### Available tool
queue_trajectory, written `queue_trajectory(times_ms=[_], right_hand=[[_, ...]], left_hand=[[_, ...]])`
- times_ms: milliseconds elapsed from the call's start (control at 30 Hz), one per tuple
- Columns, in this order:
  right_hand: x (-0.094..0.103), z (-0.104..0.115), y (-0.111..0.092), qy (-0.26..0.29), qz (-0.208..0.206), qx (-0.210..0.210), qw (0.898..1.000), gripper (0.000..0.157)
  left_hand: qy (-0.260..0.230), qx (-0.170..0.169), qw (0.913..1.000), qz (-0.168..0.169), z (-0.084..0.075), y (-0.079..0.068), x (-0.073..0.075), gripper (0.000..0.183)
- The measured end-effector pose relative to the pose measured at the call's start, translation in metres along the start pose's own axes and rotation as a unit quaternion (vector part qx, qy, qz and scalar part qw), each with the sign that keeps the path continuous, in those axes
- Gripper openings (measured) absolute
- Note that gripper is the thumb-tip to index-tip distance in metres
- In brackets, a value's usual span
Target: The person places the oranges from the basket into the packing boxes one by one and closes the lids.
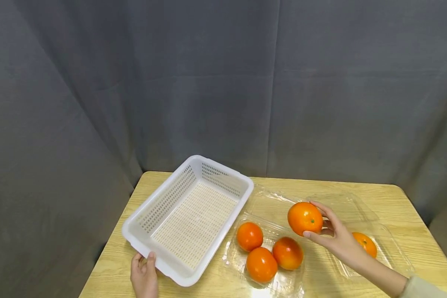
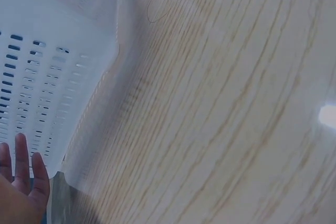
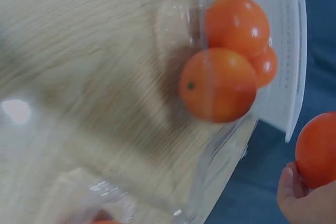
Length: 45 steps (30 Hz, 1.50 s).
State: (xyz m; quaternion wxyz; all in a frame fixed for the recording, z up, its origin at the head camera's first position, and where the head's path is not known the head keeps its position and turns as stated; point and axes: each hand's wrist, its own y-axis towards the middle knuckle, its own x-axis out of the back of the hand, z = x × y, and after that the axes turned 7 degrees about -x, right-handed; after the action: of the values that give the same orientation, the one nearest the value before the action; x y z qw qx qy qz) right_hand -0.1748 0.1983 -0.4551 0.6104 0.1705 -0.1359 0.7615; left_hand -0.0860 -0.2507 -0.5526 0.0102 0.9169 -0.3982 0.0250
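Observation:
My right hand (image 1: 333, 234) grips an orange (image 1: 304, 218) between thumb and fingers, raised above the table. The same orange shows at the right edge of the right wrist view. With my left hand (image 1: 145, 276) I hold the near-left corner of a white perforated plastic basket (image 1: 130, 219), thumb at its rim; in the left wrist view the fingers (image 2: 22, 161) lie against its outer side. No fruit shows inside the basket. Three oranges (image 1: 261, 265) sit in an open clear plastic clamshell (image 1: 296, 285) beside it. Behind my right forearm another orange (image 1: 365, 244) is partly hidden.
A second open clear clamshell (image 1: 392, 252) lies on the right and holds the partly hidden orange. Its lid (image 1: 342, 203) and the first clamshell's lid (image 1: 268, 203) spread toward the back. Grey curtains (image 1: 208, 82) stand behind the wooden table (image 1: 380, 196).

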Motion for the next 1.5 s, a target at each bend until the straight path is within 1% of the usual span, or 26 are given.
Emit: queue_trajectory(times_ms=[167, 267, 433, 633, 867, 1067, 1200, 1333, 1500], right_hand=[[0.016, -0.018, -0.005, 0.006, -0.047, -0.027, 0.999, 0.076], [0.025, -0.027, -0.008, 0.006, -0.062, -0.051, 0.997, 0.077], [0.041, -0.042, -0.016, 0.000, -0.073, -0.091, 0.993, 0.079], [0.058, -0.055, -0.024, -0.014, -0.101, -0.118, 0.988, 0.080], [0.076, -0.067, -0.035, -0.026, -0.123, -0.161, 0.979, 0.083], [0.086, -0.076, -0.042, -0.038, -0.139, -0.190, 0.971, 0.085], [0.092, -0.087, -0.045, -0.036, -0.147, -0.199, 0.968, 0.086], [0.099, -0.097, -0.046, -0.036, -0.153, -0.215, 0.964, 0.089], [0.106, -0.108, -0.048, -0.048, -0.164, -0.245, 0.954, 0.092]], left_hand=[[-0.001, -0.003, 1.0000, -0.004, -0.002, 0.001, 0.000, 0.048], [-0.001, -0.004, 1.0000, -0.002, -0.002, 0.001, 0.000, 0.048], [0.001, 0.001, 1.0000, 0.002, -0.002, 0.000, 0.000, 0.048], [0.001, 0.003, 1.0000, 0.007, 0.000, 0.000, 0.000, 0.049], [-0.006, -0.010, 0.9999, -0.003, 0.001, 0.001, -0.002, 0.045], [-0.010, -0.015, 0.9998, -0.004, 0.001, 0.001, -0.001, 0.044], [-0.007, -0.011, 0.9999, -0.004, 0.000, 0.001, -0.002, 0.044], [-0.008, -0.016, 0.9998, -0.006, 0.000, 0.000, -0.003, 0.044], [-0.010, -0.018, 0.9998, -0.006, 0.001, 0.000, -0.003, 0.044]])
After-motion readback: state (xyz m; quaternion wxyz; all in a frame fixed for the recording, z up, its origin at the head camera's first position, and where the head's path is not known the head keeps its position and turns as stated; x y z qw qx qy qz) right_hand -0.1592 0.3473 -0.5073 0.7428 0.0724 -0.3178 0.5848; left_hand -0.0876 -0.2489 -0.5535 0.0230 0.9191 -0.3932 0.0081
